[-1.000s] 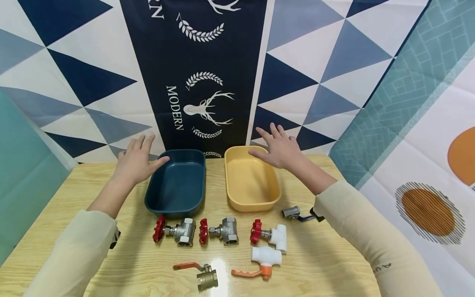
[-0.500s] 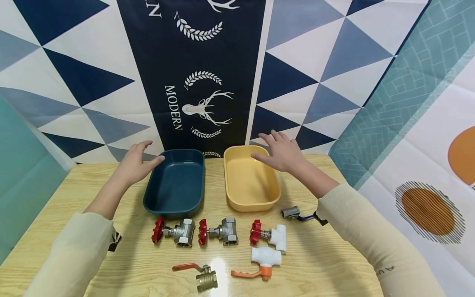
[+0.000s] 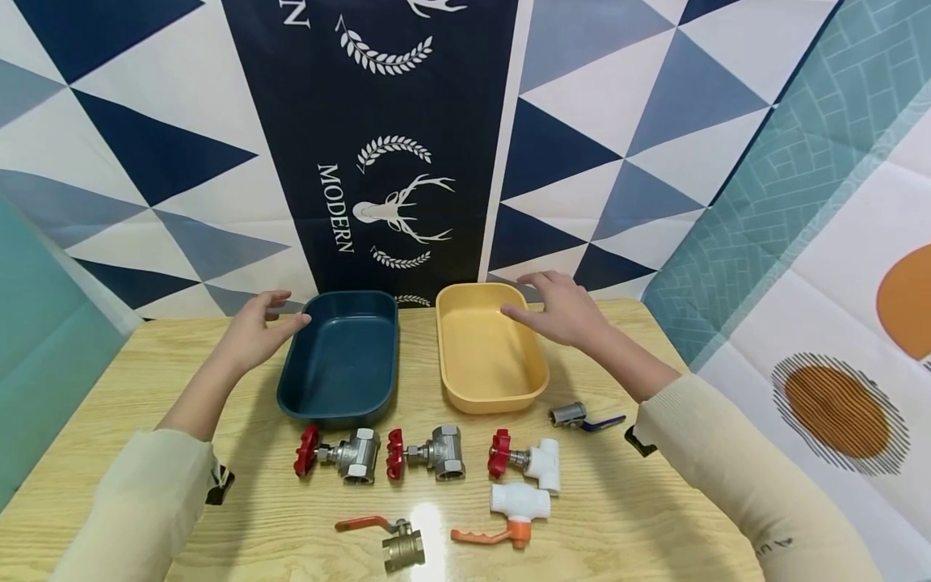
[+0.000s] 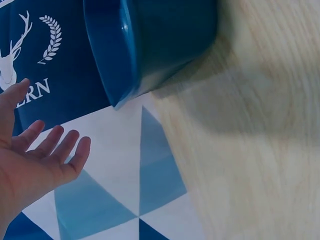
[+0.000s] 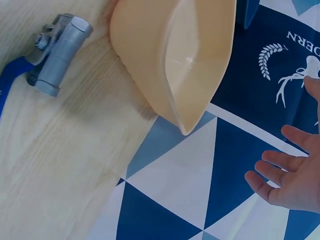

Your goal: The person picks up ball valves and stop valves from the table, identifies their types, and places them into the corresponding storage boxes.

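With both arms (image 3: 727,465) stretched forward, the left hand (image 3: 250,331) and right hand (image 3: 562,313) hover apart, fingers (image 4: 66,146) loosely bent.

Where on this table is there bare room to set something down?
Bare: left of the brass valve, right of the orange-handled valve, narrowly between the navy bin and yellow bin. Crowded: where the orange-handled valve and white red-wheeled valve sit close together.

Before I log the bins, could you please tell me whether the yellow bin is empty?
Empty: the head view looks down into the yellow bin and shows nothing lying inside it.
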Motion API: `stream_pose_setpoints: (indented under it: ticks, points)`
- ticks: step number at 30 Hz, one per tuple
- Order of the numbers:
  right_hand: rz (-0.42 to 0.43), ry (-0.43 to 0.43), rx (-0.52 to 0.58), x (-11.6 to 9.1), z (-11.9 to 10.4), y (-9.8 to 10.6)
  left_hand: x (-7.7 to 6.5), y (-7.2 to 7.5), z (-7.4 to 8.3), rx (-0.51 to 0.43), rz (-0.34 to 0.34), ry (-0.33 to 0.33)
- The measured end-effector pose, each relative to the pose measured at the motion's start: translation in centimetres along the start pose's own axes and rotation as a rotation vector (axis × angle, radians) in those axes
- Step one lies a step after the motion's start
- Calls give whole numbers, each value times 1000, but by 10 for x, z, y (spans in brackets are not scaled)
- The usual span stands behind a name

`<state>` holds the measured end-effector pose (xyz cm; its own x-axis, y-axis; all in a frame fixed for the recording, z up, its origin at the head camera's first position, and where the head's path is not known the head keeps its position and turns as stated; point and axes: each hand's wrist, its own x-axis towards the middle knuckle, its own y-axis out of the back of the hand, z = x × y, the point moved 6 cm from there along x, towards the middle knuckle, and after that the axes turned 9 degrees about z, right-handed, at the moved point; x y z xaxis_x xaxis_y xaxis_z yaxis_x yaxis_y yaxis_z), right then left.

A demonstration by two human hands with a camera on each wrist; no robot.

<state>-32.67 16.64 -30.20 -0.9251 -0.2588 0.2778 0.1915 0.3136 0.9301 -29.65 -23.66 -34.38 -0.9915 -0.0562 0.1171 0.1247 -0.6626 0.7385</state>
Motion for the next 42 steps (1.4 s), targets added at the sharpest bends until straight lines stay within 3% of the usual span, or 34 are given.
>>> stream_pose_setpoints:
  ticks: [20, 42]
  points:
    - [-66, 29, 199, -41, 15, -13, -7, -24, -23, -90, -32, 63]
    - [-194, 97, 361, -83, 15, -31, -14, -34, -36, -98, -45, 153]
